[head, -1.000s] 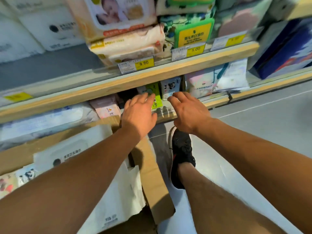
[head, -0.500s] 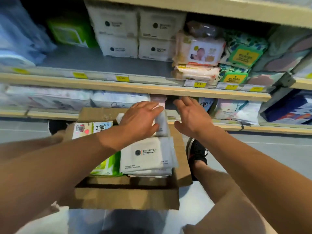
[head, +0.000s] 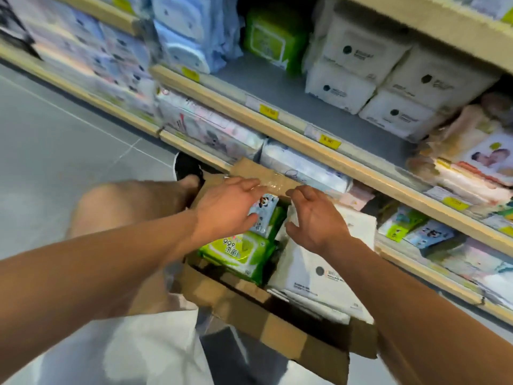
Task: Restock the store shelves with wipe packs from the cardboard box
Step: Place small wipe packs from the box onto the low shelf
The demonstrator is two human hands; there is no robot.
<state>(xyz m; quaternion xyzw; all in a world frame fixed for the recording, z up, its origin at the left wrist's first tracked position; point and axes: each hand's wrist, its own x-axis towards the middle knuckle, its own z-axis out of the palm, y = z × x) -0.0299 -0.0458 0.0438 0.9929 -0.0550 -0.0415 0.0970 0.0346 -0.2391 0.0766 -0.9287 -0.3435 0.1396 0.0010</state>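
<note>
While I crouch over the cardboard box (head: 249, 304) in the lower middle of the frame, both my hands hang above its open top, apart from each other and gripping nothing. My left hand (head: 224, 209) sits at centre with its fingers stretched nearly straight toward the box's taped far flap, just over a small panda-print wipe pack (head: 262, 215). My right hand (head: 313, 215) is just to the right of it, fingers loosely curled over the white packs; whether they touch I cannot tell. Inside the box, a green wipe pack (head: 238, 252) lies at the near left and a big white wipe pack (head: 313, 276) fills the right side. Behind the box, the shelves (head: 291, 129) run diagonally from upper left to lower right, carrying white packs (head: 361, 68) at upper right and a green pack (head: 272, 43) at top centre. My knee (head: 125, 207) and black shoe (head: 187, 165) show left of the box, on the grey floor (head: 55, 140).
</note>
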